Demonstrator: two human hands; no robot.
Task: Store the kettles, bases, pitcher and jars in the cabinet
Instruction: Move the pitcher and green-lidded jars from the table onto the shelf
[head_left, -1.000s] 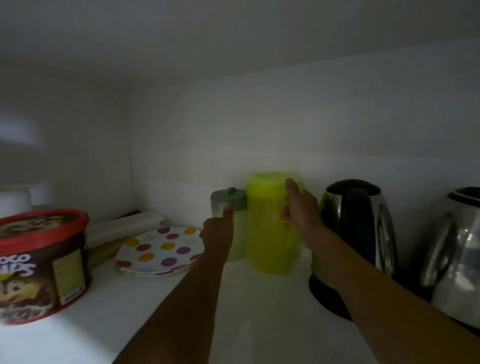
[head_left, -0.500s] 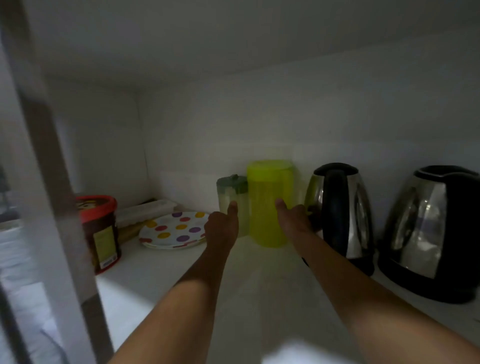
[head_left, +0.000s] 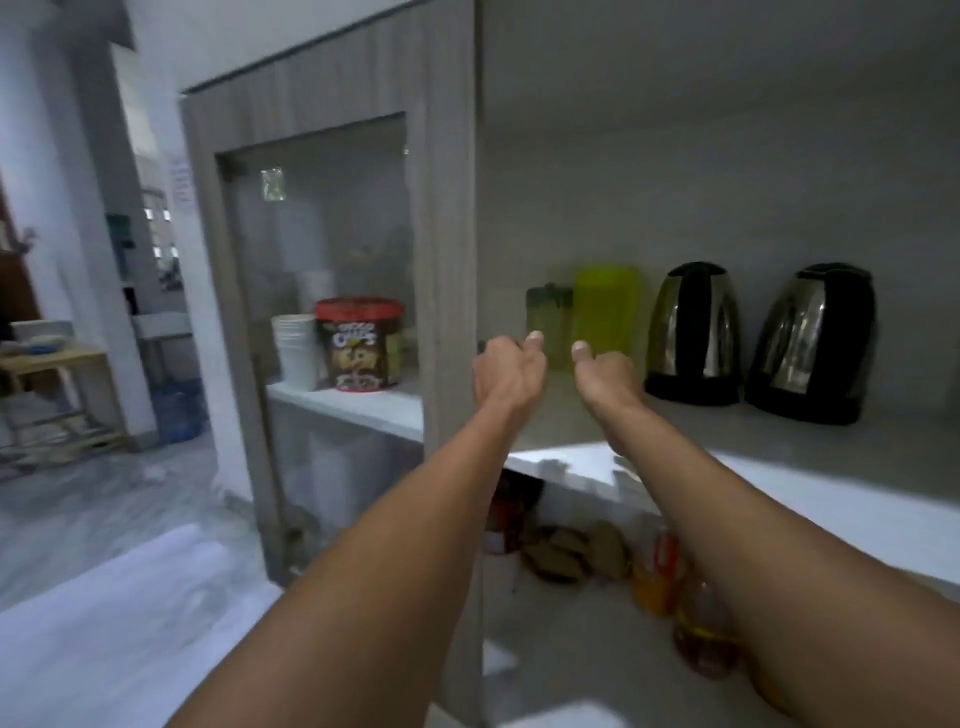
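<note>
The left grip (head_left: 506, 371) and right grip (head_left: 605, 371) are clenched, holding nothing. A jar (head_left: 549, 312), pitcher (head_left: 607, 306) and kettles (head_left: 693, 332) stand on the bench (head_left: 779, 447).

A translucent yellow-green pitcher (head_left: 605, 306) stands upright at the back of the cabinet worktop (head_left: 779, 447). A small green-lidded jar (head_left: 548, 319) stands just beside it at nine o'clock. At its three o'clock a steel-and-black kettle (head_left: 693, 322) sits upright on a black base (head_left: 691, 393). Further along at three o'clock, slightly apart, a second kettle (head_left: 815, 332) sits on a second base (head_left: 800, 409).
</note>
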